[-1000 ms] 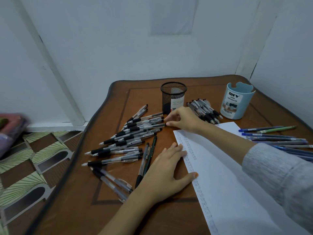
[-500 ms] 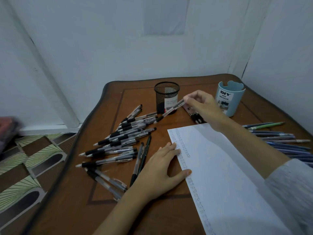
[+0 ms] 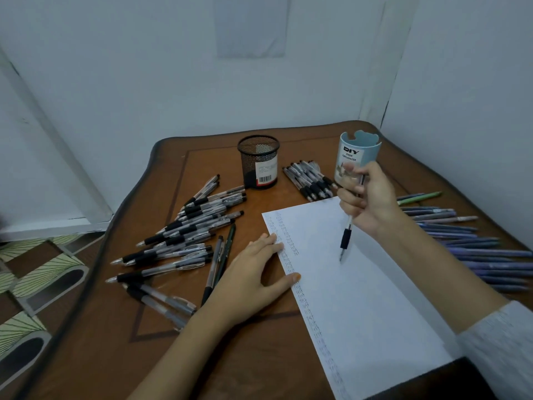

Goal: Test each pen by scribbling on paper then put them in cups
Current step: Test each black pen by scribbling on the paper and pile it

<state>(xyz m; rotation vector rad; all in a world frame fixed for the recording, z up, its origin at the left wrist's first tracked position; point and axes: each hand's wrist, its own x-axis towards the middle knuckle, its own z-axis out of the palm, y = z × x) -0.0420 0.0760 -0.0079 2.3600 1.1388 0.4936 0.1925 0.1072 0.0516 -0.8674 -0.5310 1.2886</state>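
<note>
Right hand [image 3: 372, 200] clamps a pen [image 3: 345, 242] above the paper [image 3: 360, 298], which may skid if the flat left hand [image 3: 253, 275] presses its edge lightly.

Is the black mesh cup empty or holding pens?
Empty, as far as shows: no pens rise above the rim of the mesh cup, and none show through its wire wall.

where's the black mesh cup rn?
Head view, far centre: the black mesh cup stands upright left of the blue cup, a pen bundle lying between them.
</note>
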